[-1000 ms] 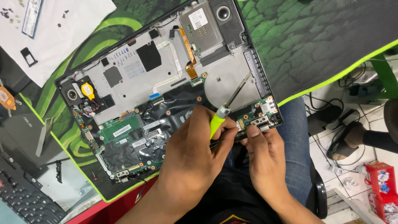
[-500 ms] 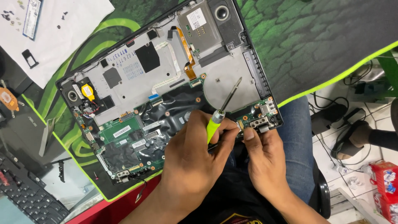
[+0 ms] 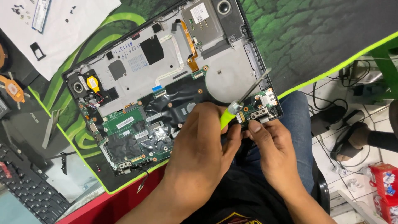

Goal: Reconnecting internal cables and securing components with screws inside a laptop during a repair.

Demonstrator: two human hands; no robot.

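- Laptop: opened, bottom cover off, lying tilted on a green and black mat on the desk; its near edge sits at the desk's front edge, above the person's lap.
- Circuit board: green and black, in the near half of the laptop; a small green board section with metal ports occupies the near right corner.
- Screwdriver: bright green handle, thin metal shaft pointing up and to the right over the right corner of the laptop; the tip looks to be above the laptop's side edge, though contact cannot be told.
- Left hand: fingers closed around the green handle of the screwdriver, back of the hand towards the camera, covering the near middle part of the board.
- Right hand: just beside the left hand, fingers curled, fingertips pressed at the near edge of the port corner; whether it pinches anything cannot be told.
- White paper sheet: far left on the mat, with small dark screws and a small black bracket on it.
- Black keyboard: near left, partly out of view.
- Cables: on the tiled floor, right.
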